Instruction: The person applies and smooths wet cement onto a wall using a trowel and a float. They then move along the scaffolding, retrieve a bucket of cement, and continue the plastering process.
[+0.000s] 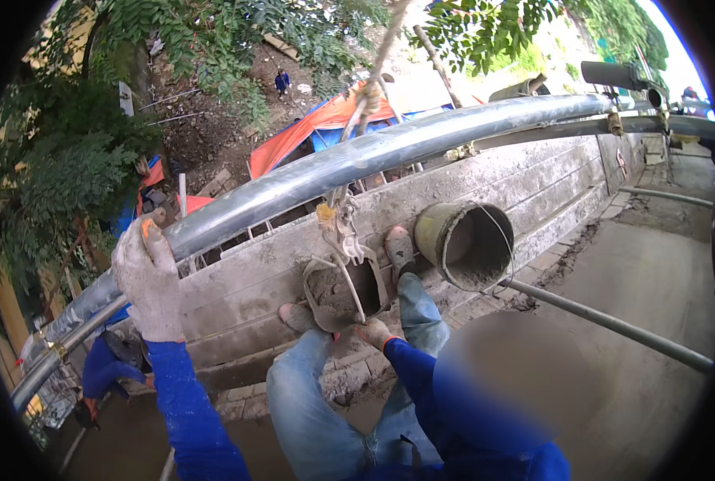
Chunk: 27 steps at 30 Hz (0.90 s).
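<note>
Well, from where I stand, both of this worker's hands are busy. The left hand [147, 280], in a pale, smudged glove, has its fingers curled over the thick metal rail [357, 154]. Lower down, the right hand [376, 332] reaches between the knees, and its fingers clasp the near rim of the small bucket [382, 289], right beside the foot of its handle [349, 290]. That bucket sits between the worker's feet, against the grimy planks [549, 188], with something grey and rough inside. Above it a metal hook [346, 234] dangles below the rope [371, 100]; I can't tell whether it has caught the handle. Just beside the right foot [400, 244], a large bucket [431, 236] leans over, its mouth toward the right and a grey crust lining it. Past the rail there's an orange sheet [293, 136], and at far left a co-worker [105, 369] in blue bends down.
</note>
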{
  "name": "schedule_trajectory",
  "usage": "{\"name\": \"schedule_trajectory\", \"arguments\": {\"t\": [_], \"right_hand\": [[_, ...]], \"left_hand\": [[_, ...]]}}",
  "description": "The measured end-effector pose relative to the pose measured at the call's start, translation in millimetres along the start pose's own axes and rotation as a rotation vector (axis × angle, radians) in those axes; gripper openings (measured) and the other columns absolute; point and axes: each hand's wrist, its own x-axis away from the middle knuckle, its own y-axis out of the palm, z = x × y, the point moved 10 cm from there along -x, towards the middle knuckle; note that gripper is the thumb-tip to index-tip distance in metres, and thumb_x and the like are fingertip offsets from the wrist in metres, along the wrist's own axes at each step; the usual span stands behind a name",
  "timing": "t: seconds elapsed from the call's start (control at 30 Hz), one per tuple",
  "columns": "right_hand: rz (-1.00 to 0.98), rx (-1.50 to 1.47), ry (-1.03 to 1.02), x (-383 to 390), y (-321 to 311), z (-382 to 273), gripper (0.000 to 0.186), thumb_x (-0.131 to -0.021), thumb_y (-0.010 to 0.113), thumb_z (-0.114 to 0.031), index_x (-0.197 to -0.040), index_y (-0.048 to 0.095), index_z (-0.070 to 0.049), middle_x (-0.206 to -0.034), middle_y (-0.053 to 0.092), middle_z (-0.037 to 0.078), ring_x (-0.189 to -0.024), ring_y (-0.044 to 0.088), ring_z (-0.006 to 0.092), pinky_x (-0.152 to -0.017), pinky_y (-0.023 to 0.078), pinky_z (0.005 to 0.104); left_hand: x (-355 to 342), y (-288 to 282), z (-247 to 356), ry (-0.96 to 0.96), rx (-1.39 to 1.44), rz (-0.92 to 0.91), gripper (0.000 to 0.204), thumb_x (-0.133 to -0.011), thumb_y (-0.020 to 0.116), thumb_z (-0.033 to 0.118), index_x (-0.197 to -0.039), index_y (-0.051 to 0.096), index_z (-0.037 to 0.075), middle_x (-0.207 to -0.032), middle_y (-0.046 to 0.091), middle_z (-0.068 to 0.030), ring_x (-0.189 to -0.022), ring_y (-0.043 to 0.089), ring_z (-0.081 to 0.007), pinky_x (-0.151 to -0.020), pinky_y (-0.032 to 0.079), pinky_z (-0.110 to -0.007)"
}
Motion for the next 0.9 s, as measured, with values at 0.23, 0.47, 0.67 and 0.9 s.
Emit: {"name": "schedule_trajectory", "arguments": {"t": [0.23,0.47,0.67,0.9], "right_hand": [[0.175,-0.14,-0.081,21,-28,-64,0.03,-0.084,0.064,-0.034,-0.093,0.067,-0.005,-0.079,0.068,0.016,-0.077,0.068,0.0315,-0.071,0.052,0.0409],[0.127,-0.181,-0.076,25,-81,-52,0.037,-0.083,0.066,-0.034,-0.105,0.058,-0.005,-0.09,0.068,0.018,-0.087,0.068,0.0345,-0.078,0.052,0.042],[-0.012,-0.2,-0.208,37,-88,-75,0.04,-0.088,0.059,-0.033,-0.115,0.054,-0.003,-0.098,0.067,0.023,-0.097,0.065,0.0396,-0.084,0.05,0.0474],[-0.097,-0.258,-0.251,33,-67,-59,0.035,-0.086,0.061,-0.029,-0.111,0.056,-0.005,-0.102,0.066,0.021,-0.101,0.064,0.0374,-0.085,0.05,0.0454]], "left_hand": [[41,-7,58,0.079,0.158,0.222,0.04,-0.095,0.051,0.011,-0.131,0.05,-0.007,-0.132,0.054,-0.0229,-0.123,0.051,-0.0371,-0.106,0.037,-0.045],[177,220,161,0.156,0.419,-0.582,0.054,-0.088,0.064,0.024,-0.133,0.047,-0.001,-0.133,0.05,-0.025,-0.125,0.048,-0.0422,-0.104,0.041,-0.049],[223,452,110,0.349,-0.078,-1.01,0.059,-0.09,0.056,0.029,-0.141,0.043,0.004,-0.143,0.044,-0.0266,-0.13,0.043,-0.0432,-0.11,0.037,-0.046],[290,499,109,0.196,-0.354,-1.396,0.063,-0.085,0.063,0.03,-0.135,0.049,-0.006,-0.135,0.048,-0.0348,-0.131,0.046,-0.0403,-0.105,0.043,-0.042]]}}
